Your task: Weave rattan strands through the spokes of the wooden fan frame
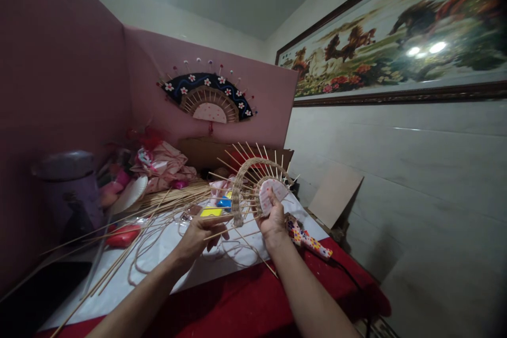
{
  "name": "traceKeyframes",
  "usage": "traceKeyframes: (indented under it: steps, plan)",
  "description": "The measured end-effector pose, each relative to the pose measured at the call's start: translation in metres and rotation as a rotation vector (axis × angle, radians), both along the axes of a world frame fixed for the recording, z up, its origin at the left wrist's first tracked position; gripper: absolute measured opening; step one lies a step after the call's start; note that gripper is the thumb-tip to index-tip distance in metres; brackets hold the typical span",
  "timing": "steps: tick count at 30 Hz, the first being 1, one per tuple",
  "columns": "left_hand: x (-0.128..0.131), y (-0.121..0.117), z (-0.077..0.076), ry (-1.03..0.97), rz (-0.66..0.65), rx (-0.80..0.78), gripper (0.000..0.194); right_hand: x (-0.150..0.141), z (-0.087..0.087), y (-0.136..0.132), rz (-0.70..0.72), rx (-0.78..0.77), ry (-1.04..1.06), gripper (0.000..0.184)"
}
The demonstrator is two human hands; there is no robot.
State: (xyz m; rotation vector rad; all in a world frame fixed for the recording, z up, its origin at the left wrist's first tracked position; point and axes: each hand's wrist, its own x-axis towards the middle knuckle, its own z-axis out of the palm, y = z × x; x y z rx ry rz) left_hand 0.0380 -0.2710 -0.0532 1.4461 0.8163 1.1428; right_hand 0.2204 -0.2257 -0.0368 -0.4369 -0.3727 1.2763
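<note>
My right hand is closed around a woven fan frame, its thumb pressed on the pink half-round centre. Thin sticks radiate out from this centre, and a band of woven cord crosses them in an arc. At the band's lower left end is my left hand. Its index finger stretches toward the band's end while the other fingers bend loosely beside the lowest sticks. A loose length of cord lies on the white sheet under the fan frame.
A bundle of thin sticks and a red packet lie left on the white sheet. A flower-patterned glue gun rests at right on the red cloth. A finished fan hangs on the pink panel behind.
</note>
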Motion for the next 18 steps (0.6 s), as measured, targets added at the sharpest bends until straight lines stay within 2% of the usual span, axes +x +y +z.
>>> traceKeyframes:
  steps: [3, 10, 18]
  plan:
    - [-0.002, -0.002, 0.005, -0.027, 0.018, -0.029, 0.036, 0.0, 0.003, -0.001, 0.022, -0.061, 0.111, 0.008]
    - [-0.005, -0.006, 0.014, -0.034, 0.075, -0.062, 0.03, 0.001, 0.01, -0.004, 0.013, -0.089, 0.173, 0.009]
    - [-0.004, -0.001, 0.007, -0.028, -0.001, -0.072, 0.037, 0.006, 0.007, -0.002, -0.024, -0.11, 0.157, 0.013]
